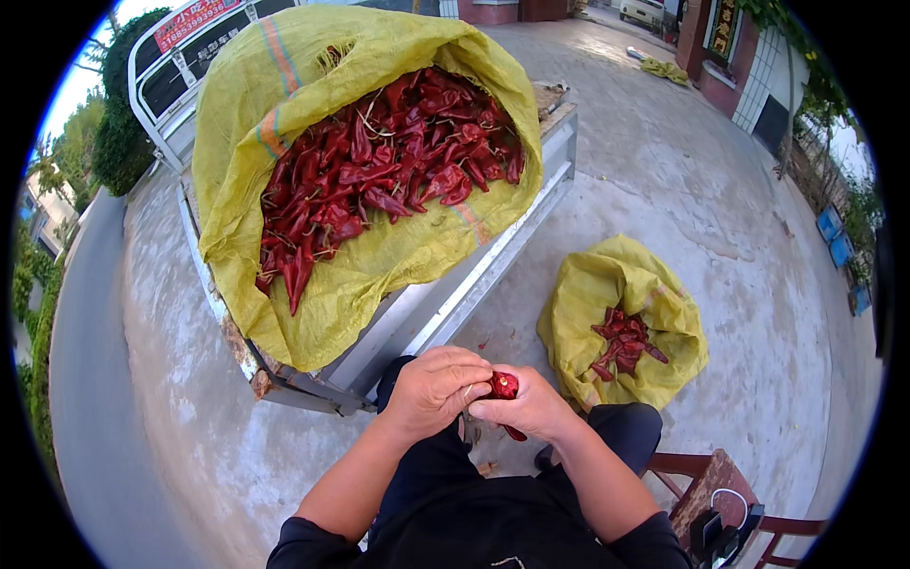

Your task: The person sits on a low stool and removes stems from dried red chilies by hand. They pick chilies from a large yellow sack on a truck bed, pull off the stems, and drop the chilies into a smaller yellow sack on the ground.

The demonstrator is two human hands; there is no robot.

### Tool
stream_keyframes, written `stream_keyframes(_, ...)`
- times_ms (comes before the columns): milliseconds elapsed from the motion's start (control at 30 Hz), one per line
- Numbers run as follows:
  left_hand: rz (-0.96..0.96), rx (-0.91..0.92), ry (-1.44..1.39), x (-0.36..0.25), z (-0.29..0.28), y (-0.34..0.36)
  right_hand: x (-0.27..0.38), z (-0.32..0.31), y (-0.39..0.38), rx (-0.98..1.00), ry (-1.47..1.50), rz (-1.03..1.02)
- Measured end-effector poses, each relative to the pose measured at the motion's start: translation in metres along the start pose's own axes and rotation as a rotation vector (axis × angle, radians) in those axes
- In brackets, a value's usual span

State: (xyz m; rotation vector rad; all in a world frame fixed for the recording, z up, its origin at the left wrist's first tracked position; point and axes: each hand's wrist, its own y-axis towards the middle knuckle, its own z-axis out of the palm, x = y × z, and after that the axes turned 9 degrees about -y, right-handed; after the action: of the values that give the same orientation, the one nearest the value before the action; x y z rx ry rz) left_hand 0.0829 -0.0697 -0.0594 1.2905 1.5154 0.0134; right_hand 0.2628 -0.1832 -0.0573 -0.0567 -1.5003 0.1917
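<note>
My right hand (533, 410) is wrapped round a dried red chili pepper (504, 384) in front of my lap. The pepper's round top faces up with a pale spot at its middle, and its tip shows below my fingers. Right beside it, touching the pepper's side, my left hand (438, 391) is closed in a pinch. A thin pale stem shows at the left fingertips, partly hidden. Ahead to the left, a big yellow woven sack (232, 180) lies open, full of red chili peppers (379, 171). A smaller yellow sack (578, 313) on the ground at right holds some red peppers (626, 343).
The big sack rests on a truck bed with a metal side rail (474, 284). At lower right stands a wooden chair (725, 479) with a dark device and white cable. Farther off are blue containers (834, 232) and another yellow sack (664, 70) on the concrete.
</note>
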Motion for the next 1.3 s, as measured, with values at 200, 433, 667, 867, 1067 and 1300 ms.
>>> stream_keyframes(200, -0.469, -0.458, -0.759, 0.007, 0.036, -0.028, -0.011, 0.002, -0.001, 0.035, 0.145, -0.061)
stream_keyframes(433, -0.879, -0.031, -0.189, 0.010, 0.014, -0.009, 0.000, 0.001, -0.005, 0.079, 0.282, -0.130)
stream_keyframes(667, -0.462, -0.251, 0.237, -0.012, -0.049, -0.003, -0.024, -0.021, -0.021, -0.091, 0.393, -0.100)
stream_keyframes(867, -0.397, -0.507, 1.077, 0.043, -0.162, -0.011, -0.033, -0.015, -0.017, -0.192, 0.352, -0.026)
stream_keyframes(1067, -0.657, -0.476, 1.096, 0.052, -0.188, -0.035, -0.029, -0.009, -0.013, -0.154, 0.335, -0.006)
stream_keyframes(1300, -0.400, -0.660, 0.773, 0.037, -0.180, -0.053, -0.026, 0.001, -0.002, -0.122, 0.278, 0.024)
